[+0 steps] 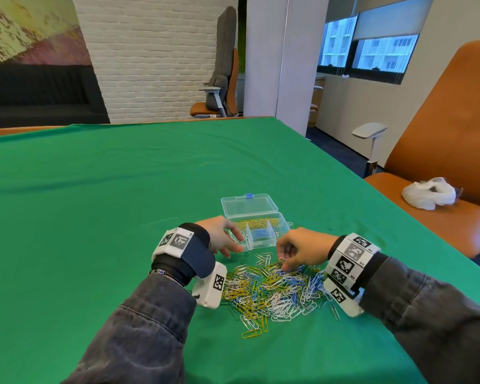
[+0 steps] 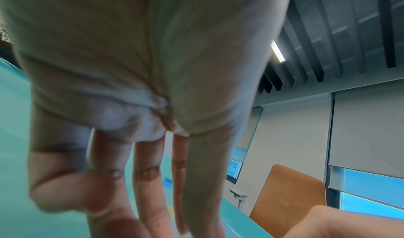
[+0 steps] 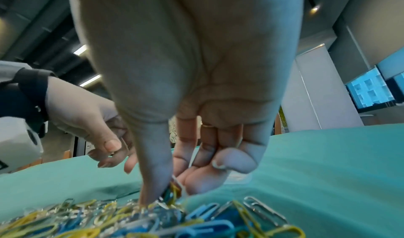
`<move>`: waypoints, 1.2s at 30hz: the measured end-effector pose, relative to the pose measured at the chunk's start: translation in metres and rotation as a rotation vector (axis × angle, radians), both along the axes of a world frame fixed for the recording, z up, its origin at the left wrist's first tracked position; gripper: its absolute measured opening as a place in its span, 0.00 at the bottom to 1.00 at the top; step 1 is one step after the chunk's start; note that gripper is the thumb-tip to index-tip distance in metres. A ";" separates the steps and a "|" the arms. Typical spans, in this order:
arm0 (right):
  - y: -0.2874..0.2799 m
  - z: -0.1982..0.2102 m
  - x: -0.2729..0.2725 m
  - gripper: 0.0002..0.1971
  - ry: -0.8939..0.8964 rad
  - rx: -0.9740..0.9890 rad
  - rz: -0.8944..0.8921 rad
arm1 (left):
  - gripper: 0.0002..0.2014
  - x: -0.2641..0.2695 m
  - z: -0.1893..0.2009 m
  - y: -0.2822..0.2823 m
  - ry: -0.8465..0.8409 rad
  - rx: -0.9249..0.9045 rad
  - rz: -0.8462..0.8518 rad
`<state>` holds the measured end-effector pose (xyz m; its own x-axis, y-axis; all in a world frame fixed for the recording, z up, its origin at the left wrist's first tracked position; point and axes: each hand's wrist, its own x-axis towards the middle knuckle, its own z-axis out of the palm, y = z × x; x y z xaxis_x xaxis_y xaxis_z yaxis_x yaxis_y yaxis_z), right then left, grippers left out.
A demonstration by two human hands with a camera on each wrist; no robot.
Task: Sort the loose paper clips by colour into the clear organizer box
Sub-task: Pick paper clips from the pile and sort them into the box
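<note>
We see, from above, a heap of loose yellow, blue and white wire paper clips (image 1: 275,286) on a green cloth-covered table (image 1: 122,189); just beyond the heap stands a clear plastic organizer box (image 1: 257,231), its lid open and lying flat behind it, with yellow clips in its far compartment, blue in the middle near one and white at the near left. Our right hand (image 1: 302,252) reaches down into the far edge of the heap, thumb and forefinger closing on clips there, though we cannot tell which colour they have; the box lies ahead and slightly left of this hand, near it. Our left hand (image 1: 222,235) hovers with fingers loosely spread, holding nothing, its fingertips (image 1: 237,246) just beside the box's near left corner; it is the nearer hand to the box, the right the nearer to the heap.
</note>
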<state>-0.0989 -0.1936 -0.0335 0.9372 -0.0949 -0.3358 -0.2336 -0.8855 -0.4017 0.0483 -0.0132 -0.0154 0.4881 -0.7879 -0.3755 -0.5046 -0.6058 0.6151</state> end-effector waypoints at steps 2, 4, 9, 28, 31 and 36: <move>-0.002 0.001 -0.001 0.09 -0.039 0.045 -0.017 | 0.09 0.000 0.000 -0.001 -0.006 -0.006 0.001; -0.004 0.003 -0.001 0.09 -0.094 0.130 -0.043 | 0.05 -0.001 0.000 -0.002 -0.020 -0.026 -0.003; -0.004 0.009 -0.001 0.05 -0.204 0.372 -0.133 | 0.03 -0.007 0.002 -0.007 -0.011 -0.086 -0.044; 0.011 0.018 0.001 0.03 -0.232 0.725 -0.387 | 0.13 -0.038 -0.008 -0.027 0.266 -0.258 -0.006; 0.012 0.022 0.000 0.03 -0.184 0.719 -0.378 | 0.11 -0.039 -0.010 -0.029 0.229 -0.266 -0.002; 0.008 0.024 -0.002 0.03 -0.201 0.699 -0.380 | 0.06 -0.039 -0.009 -0.027 0.214 -0.265 -0.013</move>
<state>-0.1014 -0.1857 -0.0094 0.9320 -0.2490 -0.2636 -0.3314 -0.2901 -0.8978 0.0091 -0.0407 -0.0240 0.4097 -0.8773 -0.2500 -0.3535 -0.4054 0.8430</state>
